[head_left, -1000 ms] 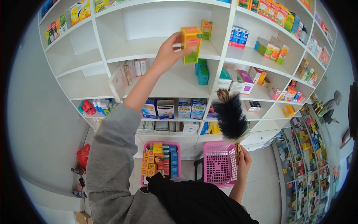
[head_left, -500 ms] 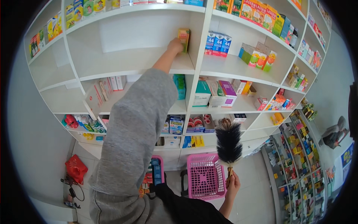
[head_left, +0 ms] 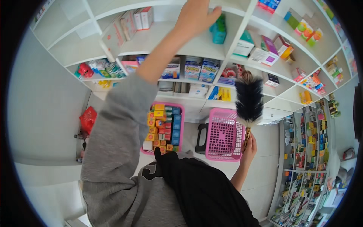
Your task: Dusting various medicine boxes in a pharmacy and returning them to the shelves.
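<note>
My left hand [head_left: 194,18] reaches up in its grey sleeve to the white shelf unit [head_left: 172,48], at the top edge of the view. Its thumb sticks out apart from the other fingers, whose tips are cut off; nothing shows in it. Just right of the thumb, a teal package [head_left: 218,31] stands on a shelf. In my right hand [head_left: 249,146] I grip a feather duster [head_left: 249,100] by its short handle. The dark feathers point up, in front of the lower shelves.
Below the shelves stand a pink basket [head_left: 182,125] packed with small boxes and another pink basket [head_left: 227,157] with bare mesh showing. A black handle-like frame [head_left: 201,137] sits between them. A stocked rack [head_left: 281,170] runs along the right; a red bag [head_left: 88,119] lies at left.
My view has tipped downward, showing more of the baskets. My left hand, earlier at a yellow box on an upper shelf, is off it; that box is out of view. My right hand keeps the duster.
</note>
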The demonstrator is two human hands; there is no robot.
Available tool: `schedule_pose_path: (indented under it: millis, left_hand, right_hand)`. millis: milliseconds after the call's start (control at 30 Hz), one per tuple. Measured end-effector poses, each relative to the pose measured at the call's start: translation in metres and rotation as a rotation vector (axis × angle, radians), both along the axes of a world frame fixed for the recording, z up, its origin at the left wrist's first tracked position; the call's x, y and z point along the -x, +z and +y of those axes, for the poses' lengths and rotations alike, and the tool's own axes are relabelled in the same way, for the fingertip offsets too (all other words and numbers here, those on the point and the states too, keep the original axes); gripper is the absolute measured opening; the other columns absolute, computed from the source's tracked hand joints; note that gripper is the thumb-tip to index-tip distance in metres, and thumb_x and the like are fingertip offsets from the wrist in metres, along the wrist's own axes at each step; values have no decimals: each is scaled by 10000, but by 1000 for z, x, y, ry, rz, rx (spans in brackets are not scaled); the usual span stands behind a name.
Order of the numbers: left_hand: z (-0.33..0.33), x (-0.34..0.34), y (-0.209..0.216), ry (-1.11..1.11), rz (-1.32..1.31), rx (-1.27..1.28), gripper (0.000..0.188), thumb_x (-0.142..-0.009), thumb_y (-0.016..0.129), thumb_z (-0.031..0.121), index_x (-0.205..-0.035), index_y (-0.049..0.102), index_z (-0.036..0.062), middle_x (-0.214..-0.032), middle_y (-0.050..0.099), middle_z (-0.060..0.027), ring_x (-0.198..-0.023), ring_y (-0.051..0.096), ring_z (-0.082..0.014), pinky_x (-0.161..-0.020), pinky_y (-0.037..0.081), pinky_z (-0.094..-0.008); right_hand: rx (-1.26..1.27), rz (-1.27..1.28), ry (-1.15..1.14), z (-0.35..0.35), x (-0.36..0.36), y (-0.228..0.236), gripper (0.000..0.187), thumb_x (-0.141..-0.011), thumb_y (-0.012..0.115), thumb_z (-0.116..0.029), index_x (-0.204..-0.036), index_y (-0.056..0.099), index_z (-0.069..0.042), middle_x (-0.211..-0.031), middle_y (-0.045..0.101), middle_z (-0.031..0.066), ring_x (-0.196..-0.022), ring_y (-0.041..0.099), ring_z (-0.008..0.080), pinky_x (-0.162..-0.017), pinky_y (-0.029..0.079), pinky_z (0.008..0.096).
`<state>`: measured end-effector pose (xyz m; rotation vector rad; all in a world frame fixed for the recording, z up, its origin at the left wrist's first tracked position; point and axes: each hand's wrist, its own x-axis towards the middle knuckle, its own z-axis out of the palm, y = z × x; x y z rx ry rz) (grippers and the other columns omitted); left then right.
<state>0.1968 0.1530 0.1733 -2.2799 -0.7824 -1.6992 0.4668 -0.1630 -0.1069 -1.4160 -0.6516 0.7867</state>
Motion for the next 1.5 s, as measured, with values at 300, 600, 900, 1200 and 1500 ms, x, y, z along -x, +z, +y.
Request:
schedule_pose_path:
  millis: [300, 600, 900, 1200, 1500]
  left_hand:
    - [-132, 150, -302, 196, 54, 945, 406, -770, 647, 147, -1143, 534, 35, -1062, 584, -161, -991, 566, -328, -848, 453, -410]
    - [-151, 185, -484, 681, 218, 1284, 753, -711, 728, 410, -1283, 404, 43, -1199, 502, -204, -1134, 467, -368, -909, 408, -461]
    - [-140, 138, -506, 941, 146, 1383, 890, -665, 764, 435, -1320, 301, 50, -1217, 493, -162, -1174, 436, -320, -872, 328, -500]
    - [-160, 146, -488, 752, -314, 1277, 793, -648, 785, 296, -1237, 345, -1, -1117, 533, -187, -1050, 526, -348, -833, 427, -441]
    - [-202, 168, -394, 58, -1037, 1002, 571, -790, 681, 170, -1232, 337, 55, -1150, 504, -154, -1084, 528, -279, -927, 451, -387]
  right_hand:
    - [113, 116, 167, 21, 82, -14, 293, -971, 491, -244, -1199, 568, -77, -648, 494, -52, -461, 357, -2, -385, 255, 148]
    - [304, 87, 293, 0, 127, -23, 284, -973, 476, -283, -1105, 583, -55, -650, 490, -45, -461, 359, 9, -395, 262, 156]
    - [472, 126, 125, -33, 129, -24, 253, -966, 493, -274, -1016, 605, -53, -638, 494, -40, -489, 385, 9, -416, 274, 163]
    - [428, 134, 190, -28, 127, -24, 248, -964, 500, -248, -1033, 605, -34, -649, 479, -47, -516, 388, 9, -441, 285, 164]
    - [302, 142, 395, -6, 134, -19, 245, -961, 501, -197, -1109, 599, -27, -650, 479, -44, -522, 395, 13, -452, 296, 161]
